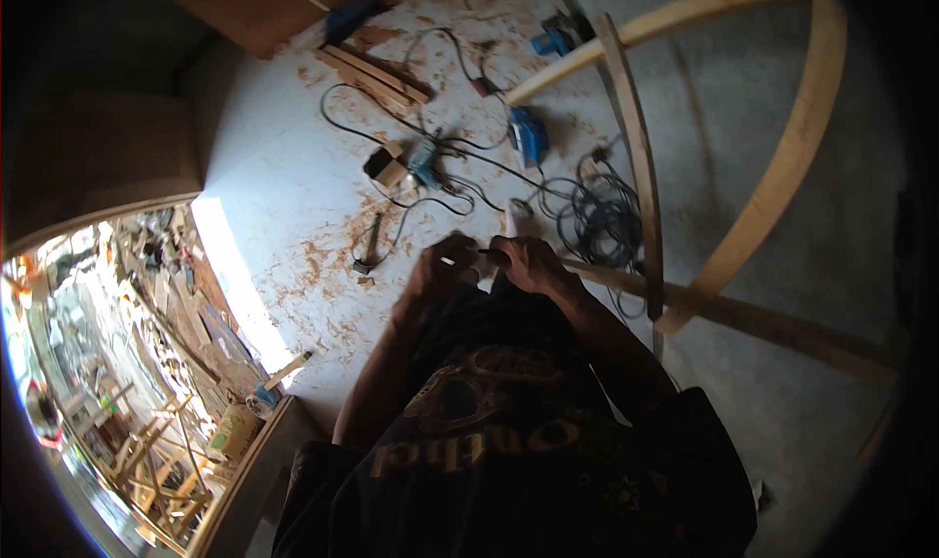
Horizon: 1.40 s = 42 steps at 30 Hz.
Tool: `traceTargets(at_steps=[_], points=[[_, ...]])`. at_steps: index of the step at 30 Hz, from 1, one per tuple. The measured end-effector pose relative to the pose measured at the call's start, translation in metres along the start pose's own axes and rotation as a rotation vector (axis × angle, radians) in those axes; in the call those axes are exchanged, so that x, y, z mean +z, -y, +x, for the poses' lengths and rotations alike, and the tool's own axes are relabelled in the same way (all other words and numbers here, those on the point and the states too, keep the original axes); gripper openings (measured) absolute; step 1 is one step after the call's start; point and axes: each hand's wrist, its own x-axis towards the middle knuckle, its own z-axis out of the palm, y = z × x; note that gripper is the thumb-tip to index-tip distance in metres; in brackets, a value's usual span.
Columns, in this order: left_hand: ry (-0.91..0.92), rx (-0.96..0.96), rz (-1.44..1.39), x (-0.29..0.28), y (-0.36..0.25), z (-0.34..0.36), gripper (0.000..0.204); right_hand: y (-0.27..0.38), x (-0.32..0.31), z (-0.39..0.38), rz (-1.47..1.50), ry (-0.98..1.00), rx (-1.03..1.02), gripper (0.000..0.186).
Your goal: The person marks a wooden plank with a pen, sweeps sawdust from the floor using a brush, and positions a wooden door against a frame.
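Observation:
My left hand point(439, 269) and my right hand point(528, 265) are close together in front of my dark shirt. A small, thin dark object point(481, 252) shows between them, with my right hand's fingers closed on it. My left hand's fingers are curled beside it; I cannot make out whether they hold anything. Just beyond my hands is a pale upright shape point(518, 216), perhaps my foot. A green drill point(423, 162) lies on the dusty white floor point(293, 167) among cables, beside an open cardboard box point(383, 167). A hammer-like tool point(368, 250) lies left of my hands.
A blue power tool point(528, 137), coiled black cable point(599, 221) and wooden battens point(377, 74) lie ahead. Long timber pieces point(763, 221) cross on the right, with another blue tool point(553, 40) at their far end. An opening on the left looks onto piled wood scraps point(166, 382).

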Motion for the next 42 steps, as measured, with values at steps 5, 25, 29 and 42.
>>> traceTargets(at_steps=[5, 25, 29, 42], points=[[-0.135, 0.394, 0.236, 0.009, 0.007, -0.006, 0.011, -0.002, 0.0, 0.009, -0.082, 0.032, -0.12, 0.019], [-0.787, -0.07, -0.639, 0.009, -0.036, -0.117, 0.018, 0.18, -0.05, 0.069, -0.184, 0.8, -0.791, 0.023], [-0.875, 0.068, -0.888, -0.026, -0.007, -0.129, 0.02, 0.21, -0.009, 0.097, -0.161, 0.783, -0.806, 0.018], [-1.181, 0.064, -0.988, -0.195, 0.022, -0.201, 0.03, 0.355, 0.125, 0.147, 0.153, 0.441, -0.684, 0.049]])
